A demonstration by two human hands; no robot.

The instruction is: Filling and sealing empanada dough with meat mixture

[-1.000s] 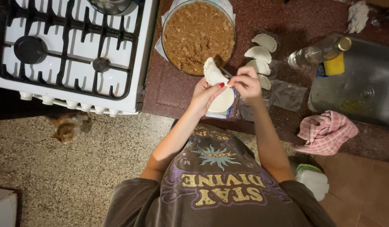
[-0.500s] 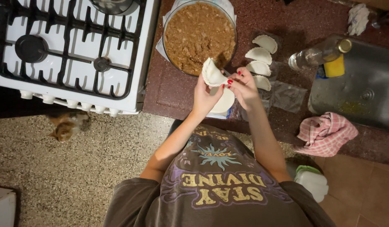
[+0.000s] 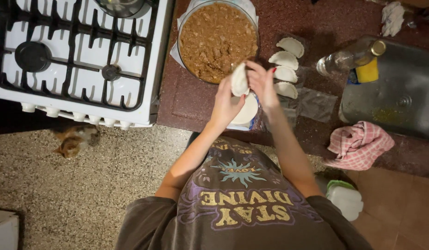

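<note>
Both hands were up over the dark red surface (image 3: 191, 99), and between them sat the folded dough round (image 3: 239, 79), a pale half-moon held on edge. The left hand (image 3: 225, 103) was cupped under and behind it, fingers curled closed around its lower side. The right hand (image 3: 262, 82) was pinched onto its right edge, red-nailed fingertips pressing on the seam. So the dough was gripped from both sides, lifted clear of the surface, right at the near rim of the big bowl of brown filling (image 3: 217, 39).

Directly under the hands lay a stack of flat white dough discs (image 3: 246, 112) on its wrapper. Just to the right of the right hand, four finished folded pieces (image 3: 285, 59) were lined up in a column. Further right stood a glass bottle (image 3: 346, 59) on its side by the steel sink (image 3: 399, 97), with a pink checked cloth (image 3: 359, 144) draped at the surface's edge. The white gas stove (image 3: 80, 60) filled the left, and a ginger cat (image 3: 74, 140) sat on the speckled floor below it.
</note>
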